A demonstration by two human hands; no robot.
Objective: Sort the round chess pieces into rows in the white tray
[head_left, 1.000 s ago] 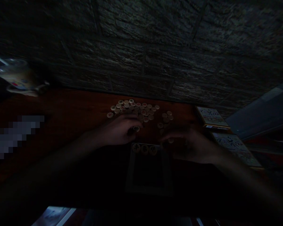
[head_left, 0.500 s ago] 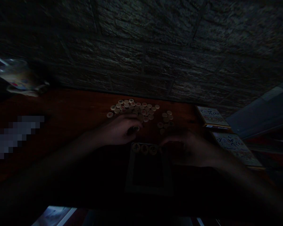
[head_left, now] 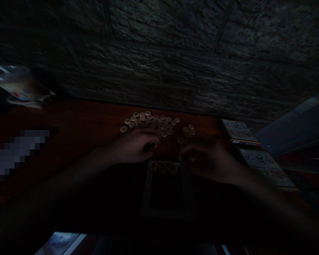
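My left hand (head_left: 138,145) is curled with a round wooden Chinese chess piece (head_left: 153,144) held at its fingertips. It is just in front of a loose heap of such pieces (head_left: 161,126), some with red or black characters showing. My right hand (head_left: 207,159) is bent over a small group of pieces (head_left: 188,130); its fingers are dark and blurred, so their grip is unclear. Between the hands and nearer me lies a dark rectangular tray or box (head_left: 146,198). Three pieces (head_left: 162,167) with black characters lie in a row along its far edge.
Two flat printed boxes (head_left: 240,131) lie at the right of the wooden table (head_left: 90,120). At the far left stands a plastic cup (head_left: 18,85) with a straw. Behind the table rises a rough stone wall (head_left: 149,53). The light is very dim.
My right hand has moved away from the tray's far right corner, up and over the small group of pieces. My left hand has stayed nearly still with its piece.
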